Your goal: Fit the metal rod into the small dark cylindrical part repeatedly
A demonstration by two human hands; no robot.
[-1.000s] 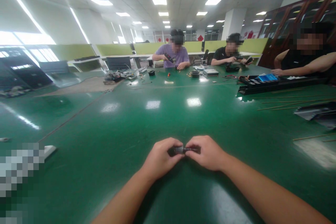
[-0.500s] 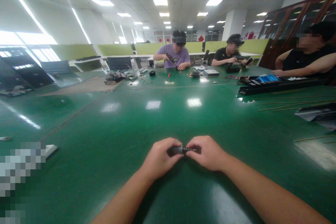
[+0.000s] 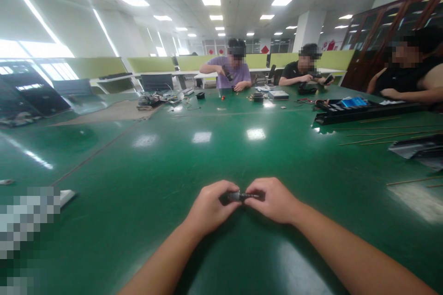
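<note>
A small dark object point(image 3: 235, 196), partly metallic, with a ridged, thin right end, lies level between my two hands low in the middle of the view. My left hand point(image 3: 212, 203) pinches its thicker left part between thumb and fingers. My right hand point(image 3: 275, 200) closes thumb and fingers round the thin right end. The fingertips hide parts of the object, so its exact kind is unclear. Both hands are just above the green table point(image 3: 221, 161), their fingertips close together.
Across the table sit three people, one in purple point(image 3: 242, 73) holding a dark tool. Long black trays point(image 3: 367, 110) and thin rods point(image 3: 374, 138) lie at the right. Electronic parts point(image 3: 155, 100) are heaped at the far left; a white-edged item point(image 3: 67, 198) lies near left.
My hands keep their grip and have barely moved. Across the table, the person in purple has raised an elbow and tilted the dark tool; the person at the right has drawn their arms in.
</note>
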